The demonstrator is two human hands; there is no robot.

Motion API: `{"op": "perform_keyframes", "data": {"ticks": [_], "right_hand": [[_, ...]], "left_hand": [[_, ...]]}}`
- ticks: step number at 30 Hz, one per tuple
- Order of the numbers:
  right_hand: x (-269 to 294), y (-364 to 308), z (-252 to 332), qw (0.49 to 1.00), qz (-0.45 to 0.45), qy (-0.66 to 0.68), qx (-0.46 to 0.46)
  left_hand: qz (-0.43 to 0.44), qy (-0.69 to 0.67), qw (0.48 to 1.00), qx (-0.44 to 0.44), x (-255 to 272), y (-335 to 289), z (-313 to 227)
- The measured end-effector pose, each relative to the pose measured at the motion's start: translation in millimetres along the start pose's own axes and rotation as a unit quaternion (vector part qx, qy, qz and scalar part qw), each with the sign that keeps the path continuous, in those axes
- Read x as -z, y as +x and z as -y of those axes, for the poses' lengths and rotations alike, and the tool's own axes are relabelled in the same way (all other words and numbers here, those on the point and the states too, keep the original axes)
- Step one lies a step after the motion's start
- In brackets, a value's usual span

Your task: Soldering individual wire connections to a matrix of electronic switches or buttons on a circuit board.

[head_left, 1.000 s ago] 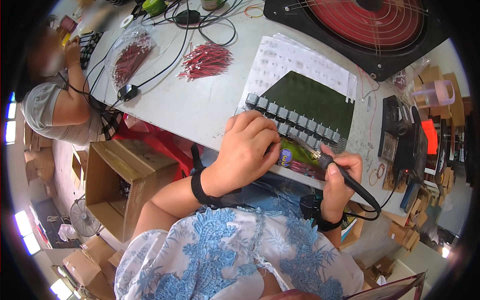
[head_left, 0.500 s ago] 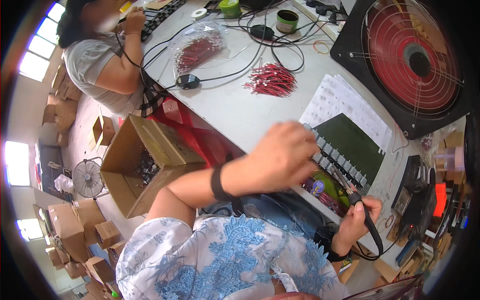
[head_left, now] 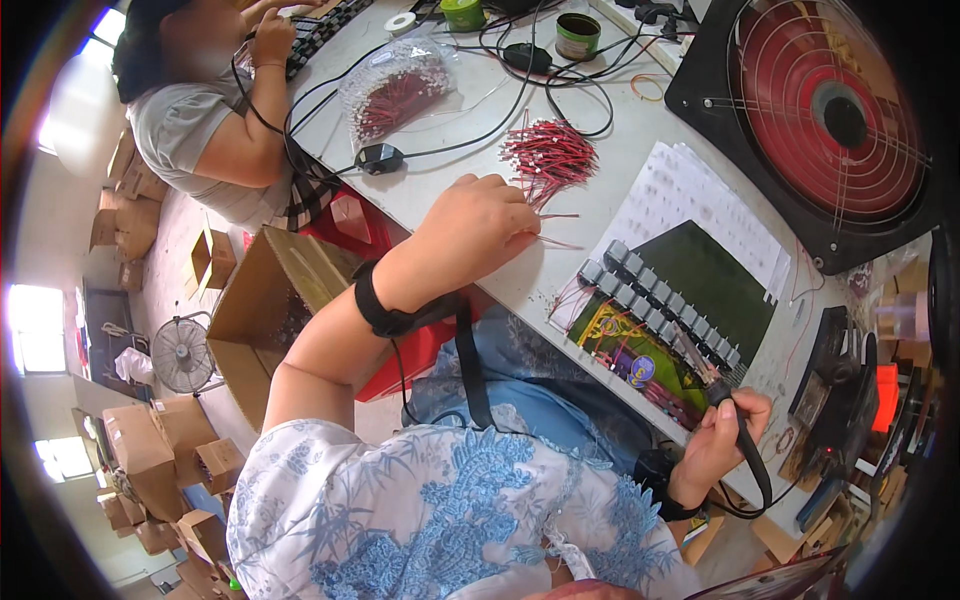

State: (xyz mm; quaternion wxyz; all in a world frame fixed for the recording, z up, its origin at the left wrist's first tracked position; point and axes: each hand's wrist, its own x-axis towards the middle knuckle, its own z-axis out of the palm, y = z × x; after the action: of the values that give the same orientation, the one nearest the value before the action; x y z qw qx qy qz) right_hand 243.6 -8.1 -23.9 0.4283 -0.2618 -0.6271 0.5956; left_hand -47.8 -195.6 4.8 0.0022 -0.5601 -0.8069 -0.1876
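My left hand (head_left: 478, 232) is closed in a pinch at the table's near edge, with a thin red wire (head_left: 560, 243) sticking out from its fingertips. Just beyond it lies a loose pile of short red wires (head_left: 552, 155) with pale ends. A soldering iron (head_left: 722, 392) is gripped in my right hand (head_left: 722, 445). Its tip points at two rows of small grey block-shaped parts (head_left: 650, 312), which sit along the edge of a dark green mat (head_left: 715, 275). Red wires run from the near row over a colourful printed surface (head_left: 610, 330).
A large fan with a black frame (head_left: 825, 255) stands at the back right. Printed sheets (head_left: 665, 185) lie under the mat. Black cables, an open tin (head_left: 577, 38) and a plastic bag of wires (head_left: 400, 90) occupy the far side. A cardboard box (head_left: 245, 330) stands left; a co-worker (head_left: 215, 125) sits beyond.
My left hand has moved left and back from the grey parts toward the wire pile and now pinches a wire. The iron and right hand have barely moved.
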Motion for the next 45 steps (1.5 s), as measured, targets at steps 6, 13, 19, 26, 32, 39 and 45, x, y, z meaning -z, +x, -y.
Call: {"op": "perform_keyframes", "data": {"ticks": [6,13,19,26,32,39,45], "right_hand": [[3.5,-2.0,-1.1,1.0,-0.004,0.0,-0.003],[2.1,-2.9,3.8,1.0,-0.015,0.001,-0.01],[-5.7,-0.4,3.9,0.999,-0.024,0.012,-0.021],[7.5,-2.0,3.6,0.999,0.023,0.032,-0.007],[5.5,-4.1,6.7,0.999,0.036,0.017,-0.005],[4.9,-2.2,6.3,0.998,0.056,0.016,0.017],[3.7,-2.7,7.2,0.999,0.051,0.013,0.014]], "left_hand": [[-0.015,0.038,0.999,-0.019,3.8,-3.7,-5.8],[0.084,0.12,0.981,-0.124,-2.8,15.5,-24.9],[0.025,-0.092,0.995,0.023,-5.2,17.4,-34.5],[-0.106,-0.314,0.943,-0.036,-40.5,2.7,-112.5],[-0.149,-0.228,0.962,0.008,-64.2,0.1,-119.4],[-0.164,-0.221,0.961,0.036,-69.9,1.6,-122.1],[-0.165,-0.215,0.962,0.035,-70.2,1.5,-122.6]]}}
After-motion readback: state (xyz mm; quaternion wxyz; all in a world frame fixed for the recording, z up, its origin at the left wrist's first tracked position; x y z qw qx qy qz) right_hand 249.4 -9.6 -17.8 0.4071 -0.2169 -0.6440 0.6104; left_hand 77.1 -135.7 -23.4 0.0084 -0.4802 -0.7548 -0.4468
